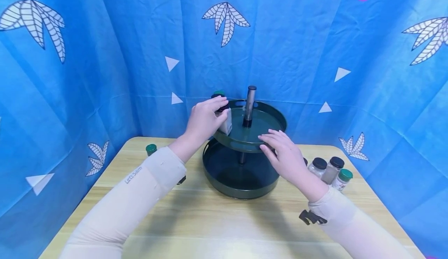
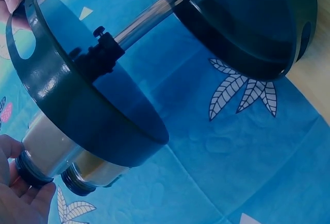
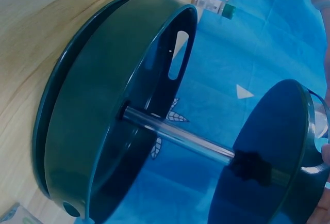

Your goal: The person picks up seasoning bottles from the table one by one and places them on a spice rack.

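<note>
Across the pale table (image 1: 217, 231), we had the two-tier stand (image 1: 243, 193), dark and round, and its upper tray (image 1: 269, 119) carried the action: weight sat toward the left, so a hard press there could, we reckoned, tip or swing it. Next, the left sleeve (image 1: 150, 185), right beside a green-capped jar (image 1: 151, 149); a dropped elbow might have flattened that one. Right grip (image 1: 282, 152): at the near right rim, fingers over, thumb outside. Clamped or merely resting? We couldn't tell, but a tug could have spun everything. Left grip (image 1: 204, 119): pinching the held jar (image 1: 226, 126) at the upper tray's left side, up by its black cap (image 2: 31, 173). Danger here! A loose lid or slipping fingers could drop it. And just beside, the second jar (image 2: 98, 169): one sideways nudge, we judged, might topple it.
</note>
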Demonstrator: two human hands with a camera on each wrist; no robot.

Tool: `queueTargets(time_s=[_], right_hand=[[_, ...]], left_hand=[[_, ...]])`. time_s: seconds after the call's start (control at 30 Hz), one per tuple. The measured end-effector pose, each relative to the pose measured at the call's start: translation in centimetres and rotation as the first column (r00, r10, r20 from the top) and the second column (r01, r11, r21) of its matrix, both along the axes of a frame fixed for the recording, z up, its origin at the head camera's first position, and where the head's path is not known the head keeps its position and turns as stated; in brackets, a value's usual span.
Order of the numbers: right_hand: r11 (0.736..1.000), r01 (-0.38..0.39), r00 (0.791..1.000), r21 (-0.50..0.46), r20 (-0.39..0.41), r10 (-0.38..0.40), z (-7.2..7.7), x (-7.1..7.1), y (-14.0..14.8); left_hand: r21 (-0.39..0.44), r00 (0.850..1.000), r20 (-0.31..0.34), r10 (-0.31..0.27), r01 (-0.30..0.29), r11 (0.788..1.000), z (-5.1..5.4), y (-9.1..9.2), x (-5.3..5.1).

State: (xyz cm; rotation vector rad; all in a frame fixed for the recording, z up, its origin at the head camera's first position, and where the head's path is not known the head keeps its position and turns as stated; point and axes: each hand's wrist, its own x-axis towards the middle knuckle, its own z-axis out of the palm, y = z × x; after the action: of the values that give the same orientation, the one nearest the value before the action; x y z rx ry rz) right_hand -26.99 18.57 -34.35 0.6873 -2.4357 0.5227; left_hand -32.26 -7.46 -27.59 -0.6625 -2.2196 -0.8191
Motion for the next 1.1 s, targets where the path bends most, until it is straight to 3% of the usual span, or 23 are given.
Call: queueTargets(time_s=[0.73,1.1], right_hand=[[1.000,-0.013,1.000,-0.010,-0.022,0.013,-0.24,-0.34,0.06],[1.000,-0.002,1.000,-0.009,-0.008,0.002,-0.29,-0.23,0.13]], left_hand=[[-0.028,0.996,0.087,0.017,-0.014,1.000,0.07,0.22,-0.13],[-0.038,0.996,0.081,0.029,-0.026,0.999,-0.16,0.35,-0.03]])
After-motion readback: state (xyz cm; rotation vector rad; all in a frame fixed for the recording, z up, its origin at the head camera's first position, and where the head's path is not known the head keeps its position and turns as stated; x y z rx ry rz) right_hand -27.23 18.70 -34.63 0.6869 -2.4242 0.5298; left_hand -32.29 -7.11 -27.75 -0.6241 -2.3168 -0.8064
